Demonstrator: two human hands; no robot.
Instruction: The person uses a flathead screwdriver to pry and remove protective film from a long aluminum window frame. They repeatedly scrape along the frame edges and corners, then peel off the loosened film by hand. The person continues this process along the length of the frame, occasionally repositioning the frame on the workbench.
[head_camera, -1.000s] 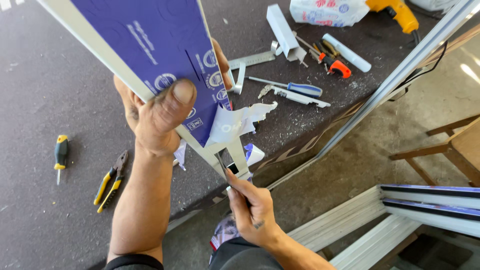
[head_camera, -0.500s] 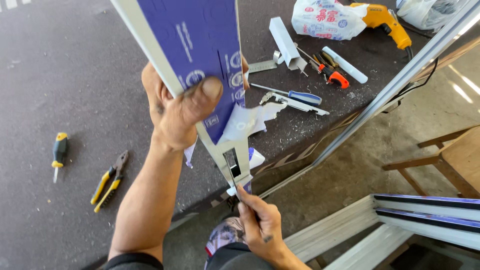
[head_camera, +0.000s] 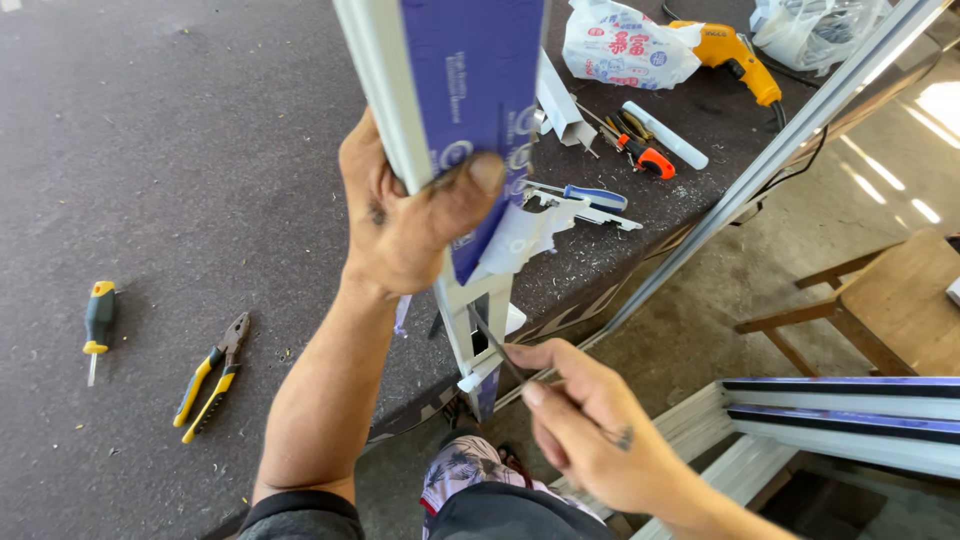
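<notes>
Holding a long white frame bar (head_camera: 470, 300) up on end with the left hand (head_camera: 415, 215), fingers wrapped tight around it and thumb pressing flat on the blue film (head_camera: 480, 90) stuck to its face. Pinching a thin dark tool (head_camera: 497, 350) in the right hand (head_camera: 600, 430), fingers closed small around it, tip poking into the slot near the bottom end of the bar. Standing the bar just off the edge of the dark table (head_camera: 180, 150), over the knee. Peeling away in a loose white flap (head_camera: 520, 235) just below the thumb. Lying on the table well apart from the hands: a screwdriver with a yellow and green grip (head_camera: 97, 325), yellow pliers (head_camera: 212, 375), a blue-handled screwdriver (head_camera: 590, 195), a yellow drill (head_camera: 730, 55) and a white bag (head_camera: 625, 45). Possibly going wrong from here: slipping of the thin tool out of the slot and jabbing the left wrist or the leg, from pushing too hard. Tipping of the tall bar too, since only one hand is gripping it. Maybe scratching the white face if the tip skids.
</notes>
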